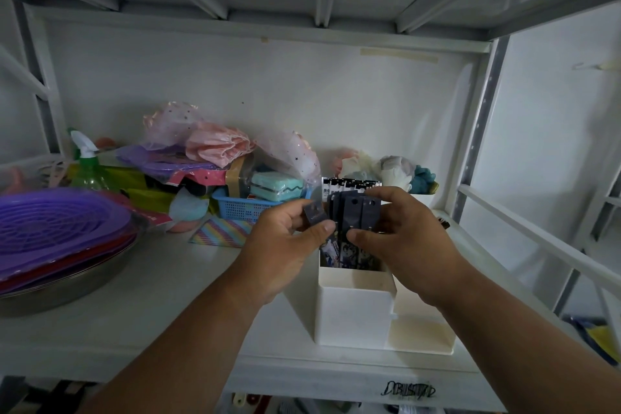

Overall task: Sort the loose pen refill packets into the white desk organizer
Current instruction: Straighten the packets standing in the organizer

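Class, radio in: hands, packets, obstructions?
Left hand and right hand both grip dark pen refill packets, standing in white plastic desk organizer. No obstruction.

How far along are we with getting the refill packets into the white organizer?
Well along. Done: white-topped packets already stand at the back of the white organizer. In hand: the left hand and right hand both grip dark packets standing in its tall compartment. Left: seating these; no loose packets show on the shelf.

My left hand and my right hand are bare. My arms are bare too, with no sleeves, rings or watch showing.
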